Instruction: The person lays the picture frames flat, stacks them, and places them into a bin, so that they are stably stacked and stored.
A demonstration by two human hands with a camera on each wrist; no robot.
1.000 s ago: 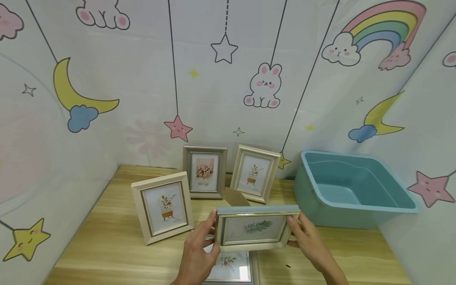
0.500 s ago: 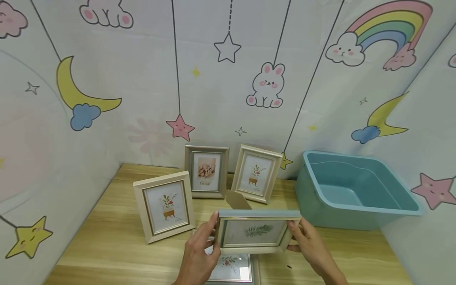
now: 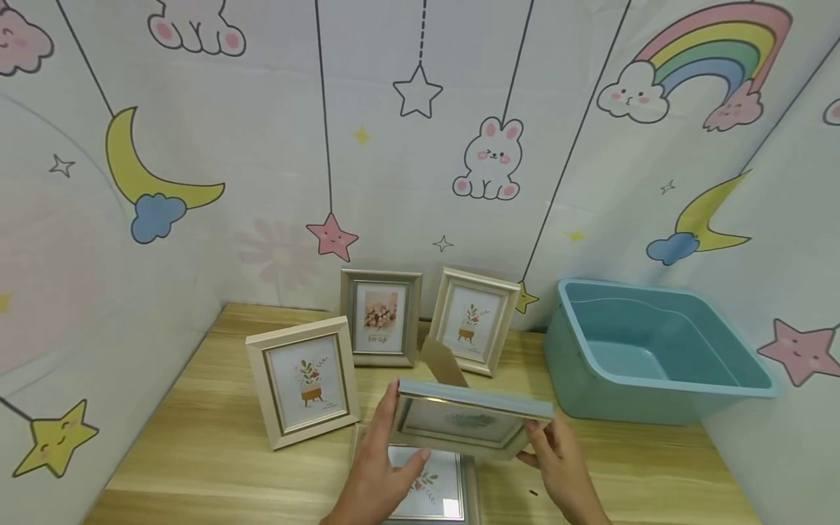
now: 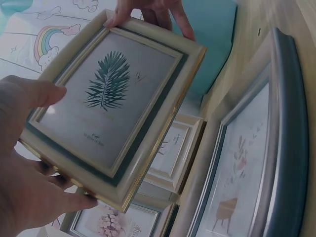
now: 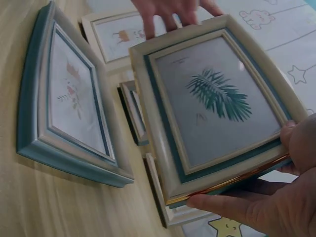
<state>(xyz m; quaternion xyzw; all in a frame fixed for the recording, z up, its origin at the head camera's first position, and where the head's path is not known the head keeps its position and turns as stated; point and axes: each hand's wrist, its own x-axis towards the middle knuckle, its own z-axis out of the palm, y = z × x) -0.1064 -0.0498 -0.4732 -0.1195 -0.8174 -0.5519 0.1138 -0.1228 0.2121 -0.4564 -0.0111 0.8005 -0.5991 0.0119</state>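
Observation:
A cream picture frame [image 3: 472, 395] with a gold edge and a green leaf print is held up, tilted on its side. My right hand [image 3: 563, 463] pinches its right end, thumb on the front border and fingers behind. Straight fingers of my left hand [image 3: 377, 467] touch the opposite edge. The left thumb sticks out in front of the frame, off its border in the head view. Beneath lies a silvery picture frame [image 3: 471, 488] with a plant print, face up and partly hidden by the left hand. The leaf print shows fully in the left wrist view.
A cream frame [image 3: 262, 394] stands at left; a silver-brown frame [image 3: 348, 313] and another cream frame [image 3: 507, 313] stand by the back wall. A brown board strip [image 3: 442, 361] sits before them. A blue-green tub [image 3: 610, 401] occupies the right rear. A small dark bit [image 3: 534, 493] lies on the table.
The held frame has tipped, its face turned further down and its right end lower. My left thumb has come away from the frame's corner. The right hand has shifted slightly down with it.

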